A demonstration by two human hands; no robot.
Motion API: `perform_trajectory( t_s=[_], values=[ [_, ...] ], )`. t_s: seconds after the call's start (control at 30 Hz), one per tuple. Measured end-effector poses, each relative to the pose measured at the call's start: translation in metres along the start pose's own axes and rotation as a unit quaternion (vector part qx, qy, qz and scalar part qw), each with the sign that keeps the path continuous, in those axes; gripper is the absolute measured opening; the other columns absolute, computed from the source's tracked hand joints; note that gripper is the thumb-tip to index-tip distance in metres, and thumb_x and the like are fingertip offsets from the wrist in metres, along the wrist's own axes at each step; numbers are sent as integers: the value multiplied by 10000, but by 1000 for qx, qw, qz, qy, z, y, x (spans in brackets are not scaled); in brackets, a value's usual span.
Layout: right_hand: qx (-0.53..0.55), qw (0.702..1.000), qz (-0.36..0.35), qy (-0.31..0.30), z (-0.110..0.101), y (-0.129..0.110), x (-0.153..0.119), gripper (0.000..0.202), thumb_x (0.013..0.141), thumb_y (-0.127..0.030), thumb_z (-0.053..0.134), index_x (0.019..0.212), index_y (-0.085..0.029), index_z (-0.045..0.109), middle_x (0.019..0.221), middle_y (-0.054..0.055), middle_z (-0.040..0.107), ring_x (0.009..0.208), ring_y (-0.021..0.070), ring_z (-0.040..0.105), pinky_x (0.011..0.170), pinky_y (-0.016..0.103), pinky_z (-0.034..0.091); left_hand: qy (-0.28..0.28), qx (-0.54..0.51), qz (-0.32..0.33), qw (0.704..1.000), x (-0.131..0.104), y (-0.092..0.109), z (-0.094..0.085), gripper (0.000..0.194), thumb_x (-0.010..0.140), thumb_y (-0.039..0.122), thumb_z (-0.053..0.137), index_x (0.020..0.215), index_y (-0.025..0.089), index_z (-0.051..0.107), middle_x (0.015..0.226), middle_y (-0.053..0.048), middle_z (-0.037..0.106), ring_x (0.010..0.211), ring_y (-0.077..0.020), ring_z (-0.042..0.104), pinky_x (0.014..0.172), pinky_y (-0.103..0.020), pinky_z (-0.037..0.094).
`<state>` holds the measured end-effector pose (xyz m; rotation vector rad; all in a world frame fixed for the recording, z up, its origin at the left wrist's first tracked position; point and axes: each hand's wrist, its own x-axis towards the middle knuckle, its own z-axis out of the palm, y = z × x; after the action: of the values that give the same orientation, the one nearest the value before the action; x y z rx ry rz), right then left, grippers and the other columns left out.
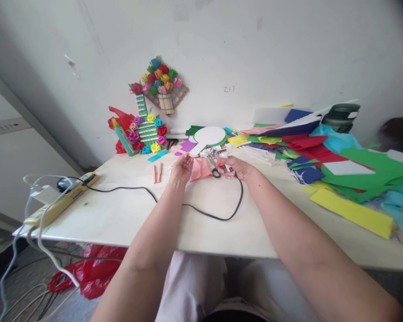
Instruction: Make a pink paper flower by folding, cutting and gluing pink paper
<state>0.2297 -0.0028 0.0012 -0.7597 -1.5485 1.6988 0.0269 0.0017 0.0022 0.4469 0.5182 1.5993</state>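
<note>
My right hand [233, 166] is wrapped round a white glue gun [225, 151], whose black cord loops down over the table. My left hand [183, 167] is closed in a pinch on a thin pink paper strip [184, 152], close to the gun's tip. Between the hands lie a folded pink paper [201, 170] and scissors [216, 172], partly hidden. Two rolled pink pieces [157, 173] rest left of my left hand. Behind the hands is a white round-headed shape [210, 136] with green beneath it.
Coloured papers [366, 170] are heaped at the right. A flower-decorated craft [148, 129] and a green glue bottle [123, 137] stand back left. The cord runs left to a power strip [65, 199]. A dark green jar [340, 117] is at back right.
</note>
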Motion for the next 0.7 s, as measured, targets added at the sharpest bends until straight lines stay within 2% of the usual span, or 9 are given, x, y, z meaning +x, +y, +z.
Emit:
perform_trajectory(
  t_s=[0.43,0.7],
  values=[
    [-38,998,40,6,-14,2,-3,341,693,-441,656,642,-122,546,506,1,547,284,25,316,285,190,295,-5,-37,15,999,3,5,-5,148,780,39,499,655,112,524,522,17,548,492,-36,549,550,-115,464],
    [17,1000,2,-16,-19,-5,-12,314,710,-426,643,684,-131,536,503,-9,543,285,24,301,317,196,306,-12,-13,10,1000,1,5,-5,146,755,55,523,626,125,519,512,24,538,475,-41,537,531,-134,459]
  ],
)
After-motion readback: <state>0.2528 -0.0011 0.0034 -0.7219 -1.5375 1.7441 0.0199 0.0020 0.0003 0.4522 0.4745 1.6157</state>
